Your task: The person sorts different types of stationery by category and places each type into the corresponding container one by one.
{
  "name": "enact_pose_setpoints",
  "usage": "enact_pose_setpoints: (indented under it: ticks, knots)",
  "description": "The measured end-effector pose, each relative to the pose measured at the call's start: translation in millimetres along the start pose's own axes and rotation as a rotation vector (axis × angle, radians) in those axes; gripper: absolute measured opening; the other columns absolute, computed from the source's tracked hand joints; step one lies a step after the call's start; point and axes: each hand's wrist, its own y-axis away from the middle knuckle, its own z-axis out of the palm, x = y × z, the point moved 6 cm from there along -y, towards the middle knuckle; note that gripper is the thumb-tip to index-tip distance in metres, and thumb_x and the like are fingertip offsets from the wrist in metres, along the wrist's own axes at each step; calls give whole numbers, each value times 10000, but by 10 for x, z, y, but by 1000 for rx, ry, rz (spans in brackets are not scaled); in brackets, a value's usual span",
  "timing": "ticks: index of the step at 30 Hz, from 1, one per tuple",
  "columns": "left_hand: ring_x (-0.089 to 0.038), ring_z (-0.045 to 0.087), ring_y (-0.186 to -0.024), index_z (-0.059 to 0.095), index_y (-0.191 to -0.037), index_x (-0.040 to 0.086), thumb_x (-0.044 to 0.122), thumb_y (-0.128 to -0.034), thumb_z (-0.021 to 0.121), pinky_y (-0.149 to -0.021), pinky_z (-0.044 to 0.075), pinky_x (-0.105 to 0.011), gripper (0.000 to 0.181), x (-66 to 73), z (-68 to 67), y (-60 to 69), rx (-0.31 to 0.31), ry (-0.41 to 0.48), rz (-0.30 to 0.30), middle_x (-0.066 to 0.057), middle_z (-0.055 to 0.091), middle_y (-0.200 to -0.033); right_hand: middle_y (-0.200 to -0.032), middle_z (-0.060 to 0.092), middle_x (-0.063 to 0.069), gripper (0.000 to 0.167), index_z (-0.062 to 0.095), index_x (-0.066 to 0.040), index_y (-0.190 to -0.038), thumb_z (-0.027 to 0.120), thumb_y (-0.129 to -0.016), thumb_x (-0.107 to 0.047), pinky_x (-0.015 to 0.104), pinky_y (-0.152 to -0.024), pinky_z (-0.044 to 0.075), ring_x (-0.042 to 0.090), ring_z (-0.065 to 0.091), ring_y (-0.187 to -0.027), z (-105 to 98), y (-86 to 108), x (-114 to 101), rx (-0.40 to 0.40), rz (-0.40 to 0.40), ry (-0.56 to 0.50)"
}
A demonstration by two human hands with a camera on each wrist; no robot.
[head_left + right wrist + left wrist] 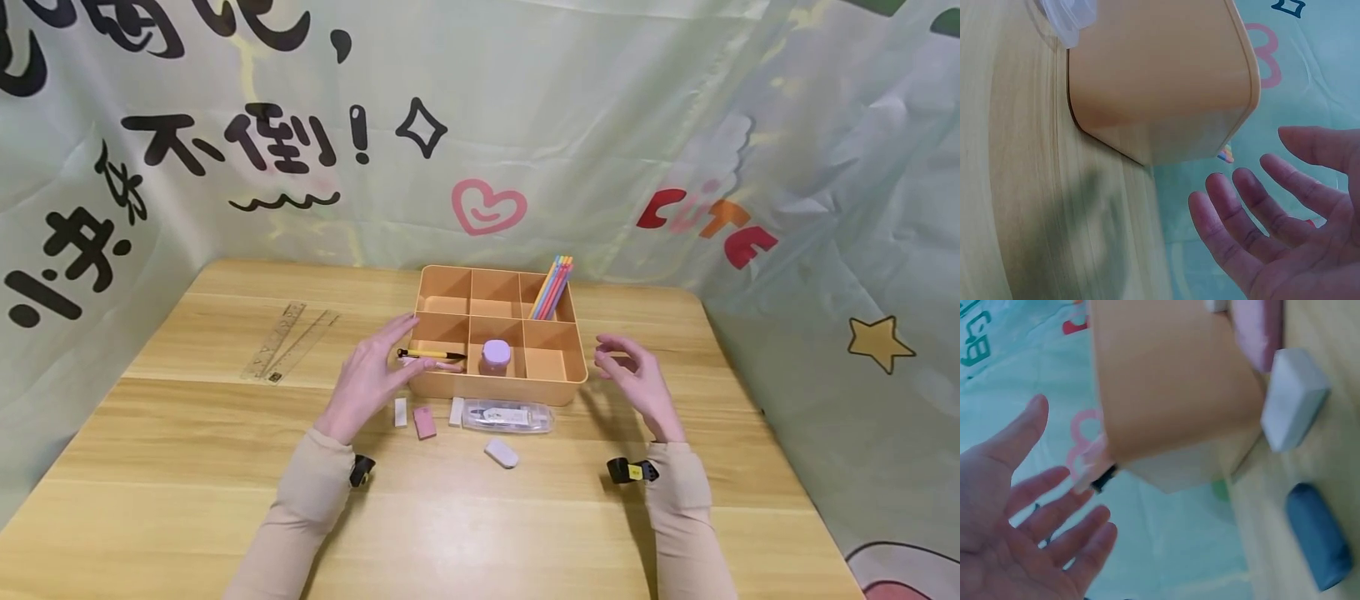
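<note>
An orange-tan organizer box (498,388) with six compartments stands near the back of the table. Beside its left wall my left hand (371,375) is spread, fingers extended and palm facing the box. My right hand (633,379) hovers off the right side, fingers loosely bent, holding nothing. A yellow-and-black pen (431,354) and a pink pen-like item (446,366) lean over the front-left compartment's wall; whether the left hand touches them is unclear. A purple-lidded jar (496,357) occupies the front-middle compartment. Several colourful sticks (553,287) stand in the back-right one.
Before the box lie a clear correction-tape-like case (507,416), a pink eraser (424,422), white blocks (401,412) and a pale eraser (501,453). Transparent rulers (281,342) lie left. The left wrist view shows a dark blue block (1318,536). A printed cloth (585,125) hangs behind.
</note>
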Motion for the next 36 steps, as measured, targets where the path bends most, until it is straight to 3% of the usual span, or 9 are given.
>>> enact_pose_setpoints:
  ticks: [2,4,9,13,16,18,25,29,36]
  knots:
    - [-413,517,-1361,484,-1485,85,364,-906,736,-1064,490,-525,691,73,-47,10,4,5,55,-167,448,-1564,-1070,602,-126,404,555,73,-1344,610,-1008,-144,248,-847,597,13,661,-946,-5,6,-7,0,-6,0]
    - [-396,446,-1429,497,-1472,70,323,-902,746,-1161,368,-572,672,148,-88,25,2,7,112,-171,471,-1546,-1072,602,-131,401,558,69,-1342,612,-1008,-145,242,-845,596,3,652,-945,-12,13,-14,1,-10,3]
    - [-377,524,-1366,564,-1408,43,233,-871,784,-1164,377,-553,611,391,-115,81,-9,-51,306,-177,585,-1441,-1091,607,-120,401,560,64,-1344,614,-1007,-146,241,-849,593,8,650,-962,-26,23,-19,-4,-16,13]
    - [-355,591,-1293,598,-1362,36,214,-867,781,-1171,372,-543,557,608,-3,154,-87,-94,430,-159,646,-1364,-1207,626,83,413,553,75,-1349,609,-1012,-156,245,-861,591,19,648,-997,-20,22,-13,-24,-16,23]
    - [-348,586,-1298,620,-1343,62,231,-878,775,-1162,388,-541,519,715,123,213,-186,-132,438,-135,662,-1347,-1321,574,245,419,548,83,-1351,601,-1017,-164,216,-858,582,39,647,-1035,-9,29,-18,-42,-11,33]
    - [-351,576,-1312,631,-1334,82,238,-882,775,-1142,414,-538,499,757,200,245,-251,-153,426,-114,665,-1351,-1308,588,220,406,559,84,-1336,598,-1019,-166,215,-860,581,42,647,-1044,-9,36,-27,-48,-8,42]
    - [-239,714,-1043,693,-1250,62,146,-904,748,-895,589,-359,360,718,372,300,-399,-171,386,-104,737,-1203,-915,693,86,316,636,144,-1123,603,-1011,-150,287,-725,603,80,674,-777,-73,84,-59,-107,37,140]
    - [-127,641,-758,712,-1224,37,56,-914,714,-649,530,-228,311,567,477,301,-468,-175,317,-129,755,-1132,-753,650,98,277,670,129,-1025,574,-1014,-131,276,-626,545,111,596,-653,2,133,-36,-320,85,276]
    - [-55,446,-603,766,-1087,46,-34,-927,639,-525,367,-168,219,380,647,303,-538,-171,286,-114,758,-1059,-654,597,28,265,717,46,-921,556,-1016,-142,204,-511,418,87,497,-552,450,229,42,-666,116,401]
